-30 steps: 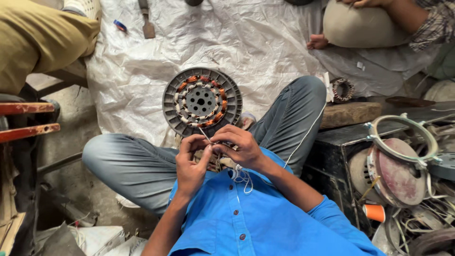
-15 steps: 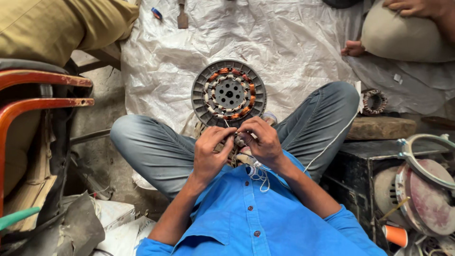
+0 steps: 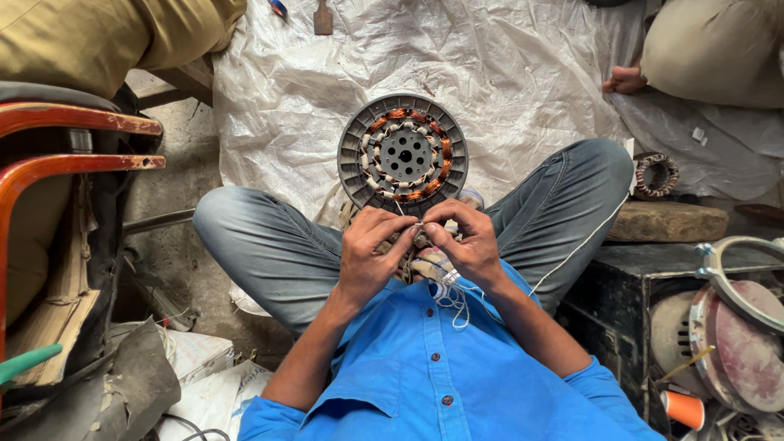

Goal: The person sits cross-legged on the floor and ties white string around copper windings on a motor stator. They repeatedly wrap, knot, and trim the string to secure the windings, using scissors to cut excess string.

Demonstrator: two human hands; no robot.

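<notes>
White plastic sheeting covers the floor beyond the hands. Left hand and right hand pinch a thin wire running crosswise between their fingertips. Just beyond lies a round motor stator, flat, face up.

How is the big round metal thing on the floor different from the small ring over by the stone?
The big stator is a wide grey disc with a holed hub; the small coil ring is an open loop. The stator lies right before the person's hands, left hand and right hand; the ring sits off beside a knee. Both show copper windings.
</notes>
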